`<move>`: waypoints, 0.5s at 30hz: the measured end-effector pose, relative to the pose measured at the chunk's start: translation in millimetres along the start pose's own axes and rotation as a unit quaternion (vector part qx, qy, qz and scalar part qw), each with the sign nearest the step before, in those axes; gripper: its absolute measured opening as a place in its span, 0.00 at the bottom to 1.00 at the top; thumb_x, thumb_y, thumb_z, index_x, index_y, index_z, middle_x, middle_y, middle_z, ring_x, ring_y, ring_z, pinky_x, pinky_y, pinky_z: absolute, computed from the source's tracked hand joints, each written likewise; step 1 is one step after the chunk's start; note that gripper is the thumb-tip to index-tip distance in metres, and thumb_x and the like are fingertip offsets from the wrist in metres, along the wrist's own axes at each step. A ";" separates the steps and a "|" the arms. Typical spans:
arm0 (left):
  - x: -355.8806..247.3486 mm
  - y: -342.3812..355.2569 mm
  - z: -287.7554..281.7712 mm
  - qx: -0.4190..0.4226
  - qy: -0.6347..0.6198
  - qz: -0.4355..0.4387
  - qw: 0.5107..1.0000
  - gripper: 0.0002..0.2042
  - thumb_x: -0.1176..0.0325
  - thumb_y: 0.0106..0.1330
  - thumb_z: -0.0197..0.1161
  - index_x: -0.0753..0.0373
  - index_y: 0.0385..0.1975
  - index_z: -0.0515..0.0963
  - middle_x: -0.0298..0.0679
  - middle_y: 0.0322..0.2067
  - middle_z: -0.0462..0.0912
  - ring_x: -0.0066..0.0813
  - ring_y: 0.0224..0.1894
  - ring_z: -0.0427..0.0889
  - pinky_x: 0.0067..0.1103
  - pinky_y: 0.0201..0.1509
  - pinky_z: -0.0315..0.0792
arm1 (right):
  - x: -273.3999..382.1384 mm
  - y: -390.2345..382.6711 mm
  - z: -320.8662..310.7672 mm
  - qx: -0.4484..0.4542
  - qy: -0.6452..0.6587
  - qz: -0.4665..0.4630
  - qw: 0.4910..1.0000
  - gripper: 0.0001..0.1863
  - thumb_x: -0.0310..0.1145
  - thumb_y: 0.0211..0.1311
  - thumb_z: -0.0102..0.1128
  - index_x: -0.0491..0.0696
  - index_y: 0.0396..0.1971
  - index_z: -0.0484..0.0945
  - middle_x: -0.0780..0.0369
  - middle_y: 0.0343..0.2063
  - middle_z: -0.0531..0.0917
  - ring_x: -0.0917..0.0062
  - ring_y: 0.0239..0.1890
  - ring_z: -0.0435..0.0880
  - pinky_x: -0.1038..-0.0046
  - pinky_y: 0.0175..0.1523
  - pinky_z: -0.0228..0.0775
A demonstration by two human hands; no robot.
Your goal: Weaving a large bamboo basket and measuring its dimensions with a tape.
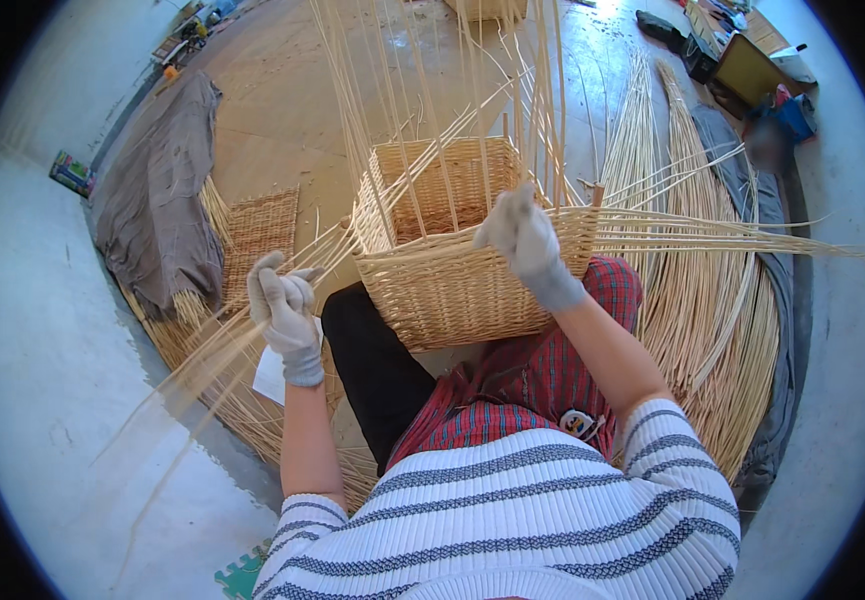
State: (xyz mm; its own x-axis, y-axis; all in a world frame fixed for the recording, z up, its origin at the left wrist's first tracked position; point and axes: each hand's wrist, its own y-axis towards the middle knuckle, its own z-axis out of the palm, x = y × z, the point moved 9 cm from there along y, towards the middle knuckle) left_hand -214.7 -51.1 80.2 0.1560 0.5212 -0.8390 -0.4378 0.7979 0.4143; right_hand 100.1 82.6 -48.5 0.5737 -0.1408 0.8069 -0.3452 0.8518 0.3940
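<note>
A rectangular wicker basket [452, 290] rests across my lap, its open top facing up and tall pale stakes [422, 110] rising from its walls. My left hand [287, 308], in a white knit glove, is off the basket's left side. Its fingers are curled around a bunch of wicker strands [327, 247] that run from the left corner of the rim and trail, blurred, toward the lower left. My right hand [524, 243], gloved too, is at the near rim, right of its middle. Its fingers are drawn together; what they grip is hidden.
Loose strands [712, 232] stick out from the basket's right corner. Long bundles of wicker rods [692, 330] lie on the floor at right. At left are a grey cloth [157, 190] over more rods and a flat woven panel [257, 235]. Another basket [487, 10] stands at the far edge.
</note>
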 end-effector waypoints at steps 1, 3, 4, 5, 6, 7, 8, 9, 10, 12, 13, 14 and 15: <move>1.2 -12.3 -11.8 -0.014 0.004 0.002 1.000 0.14 0.63 0.78 0.46 0.67 0.50 0.71 0.26 0.15 0.59 0.16 0.18 0.61 0.30 0.46 0.78 | 20.7 24.7 11.0 0.018 0.200 0.001 0.980 0.19 0.44 0.78 0.37 0.47 0.37 0.74 0.69 0.20 0.68 0.77 0.24 0.74 0.67 0.40 0.77; 5.7 -37.7 -8.5 -0.029 0.068 0.037 0.997 0.15 0.62 0.78 0.47 0.68 0.52 0.72 0.30 0.19 0.70 0.19 0.23 0.71 0.31 0.46 0.79 | 26.7 21.3 9.3 -0.001 0.207 0.000 0.978 0.16 0.41 0.77 0.41 0.47 0.38 0.75 0.67 0.24 0.73 0.75 0.28 0.77 0.66 0.44 0.75; 9.4 -51.7 -0.9 -0.029 0.120 0.043 0.991 0.16 0.62 0.77 0.49 0.69 0.53 0.71 0.34 0.24 0.75 0.21 0.28 0.75 0.31 0.48 0.78 | 28.0 19.5 7.9 -0.024 0.220 -0.003 0.975 0.12 0.38 0.76 0.45 0.47 0.39 0.75 0.65 0.28 0.77 0.72 0.32 0.80 0.64 0.48 0.74; 17.5 -67.2 7.1 -0.027 0.171 0.041 0.984 0.17 0.62 0.77 0.50 0.70 0.54 0.71 0.37 0.29 0.79 0.24 0.33 0.79 0.31 0.51 0.77 | 38.5 15.0 16.7 -0.025 0.216 0.003 0.976 0.12 0.38 0.76 0.45 0.47 0.39 0.75 0.65 0.28 0.77 0.72 0.32 0.80 0.64 0.48 0.74; 18.4 -76.5 15.6 0.001 0.169 0.119 0.978 0.17 0.64 0.74 0.56 0.71 0.54 0.71 0.43 0.43 0.81 0.29 0.47 0.80 0.29 0.55 0.73 | 46.4 12.6 22.8 -0.097 0.110 0.057 0.988 0.10 0.35 0.76 0.47 0.45 0.42 0.75 0.65 0.29 0.79 0.75 0.32 0.81 0.66 0.49 0.76; 30.4 -82.8 17.8 -0.067 0.197 0.081 0.975 0.19 0.66 0.71 0.61 0.72 0.56 0.70 0.45 0.48 0.78 0.33 0.52 0.77 0.28 0.58 0.71 | 50.0 8.4 15.6 -0.168 0.001 0.105 0.980 0.10 0.32 0.75 0.49 0.44 0.46 0.75 0.65 0.30 0.80 0.78 0.33 0.81 0.68 0.49 0.78; 45.5 -75.9 19.5 -0.062 0.213 0.026 0.975 0.22 0.66 0.69 0.63 0.71 0.57 0.69 0.47 0.50 0.77 0.34 0.53 0.77 0.28 0.59 0.70 | 52.3 5.9 0.4 -0.166 -0.105 0.129 0.972 0.08 0.25 0.70 0.56 0.43 0.46 0.77 0.64 0.35 0.84 0.79 0.35 0.83 0.75 0.46 0.79; 61.8 -66.9 22.1 -0.058 0.227 -0.029 0.972 0.24 0.66 0.66 0.66 0.71 0.58 0.68 0.48 0.53 0.76 0.36 0.55 0.76 0.29 0.60 0.70 | 49.5 6.2 -4.2 -0.169 -0.113 0.132 0.970 0.08 0.25 0.70 0.56 0.43 0.46 0.77 0.64 0.35 0.84 0.79 0.35 0.83 0.75 0.46 0.79; 73.5 -56.1 24.6 -0.034 0.247 -0.056 0.967 0.28 0.63 0.65 0.68 0.71 0.60 0.66 0.50 0.57 0.73 0.37 0.59 0.72 0.29 0.65 0.64 | 48.6 6.0 -8.7 -0.170 -0.158 0.128 0.964 0.08 0.25 0.69 0.57 0.43 0.45 0.78 0.64 0.35 0.84 0.81 0.36 0.82 0.77 0.44 0.79; 94.5 -26.4 20.2 0.027 0.307 -0.085 0.948 0.36 0.57 0.60 0.73 0.70 0.63 0.65 0.49 0.60 0.71 0.37 0.62 0.70 0.29 0.68 0.62 | 47.9 6.7 -11.3 -0.192 -0.210 0.124 0.951 0.06 0.26 0.68 0.59 0.43 0.42 0.80 0.65 0.35 0.83 0.83 0.35 0.82 0.80 0.41 0.79; 103.0 -17.9 14.8 0.024 0.302 -0.087 0.949 0.36 0.57 0.60 0.73 0.70 0.63 0.65 0.49 0.60 0.71 0.37 0.62 0.70 0.29 0.68 0.62 | 46.1 6.4 -8.9 -0.190 -0.215 0.125 0.950 0.06 0.26 0.68 0.59 0.43 0.42 0.80 0.65 0.35 0.83 0.83 0.35 0.82 0.80 0.41 0.79; 123.5 -13.5 14.7 0.076 0.266 -0.137 0.951 0.37 0.56 0.59 0.74 0.70 0.63 0.65 0.49 0.59 0.72 0.37 0.60 0.72 0.29 0.66 0.64 | 45.9 6.5 -8.3 -0.207 -0.238 0.110 0.943 0.06 0.26 0.69 0.58 0.43 0.43 0.79 0.65 0.34 0.83 0.83 0.34 0.82 0.80 0.41 0.79; 141.8 -15.1 18.9 0.129 0.228 -0.187 0.947 0.38 0.56 0.58 0.75 0.70 0.63 0.65 0.48 0.58 0.73 0.37 0.59 0.74 0.30 0.64 0.67 | 48.1 6.2 -8.9 -0.225 -0.261 0.096 0.934 0.06 0.26 0.70 0.56 0.43 0.43 0.79 0.65 0.32 0.83 0.82 0.33 0.83 0.80 0.40 0.79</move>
State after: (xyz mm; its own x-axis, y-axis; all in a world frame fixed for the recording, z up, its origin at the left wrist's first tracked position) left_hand -169.2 16.5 -38.4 -0.1664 0.0498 -0.9848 -0.1874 0.9789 0.0811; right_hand 132.2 85.6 -11.2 0.0524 -0.0910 0.9945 0.0097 0.9958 0.0907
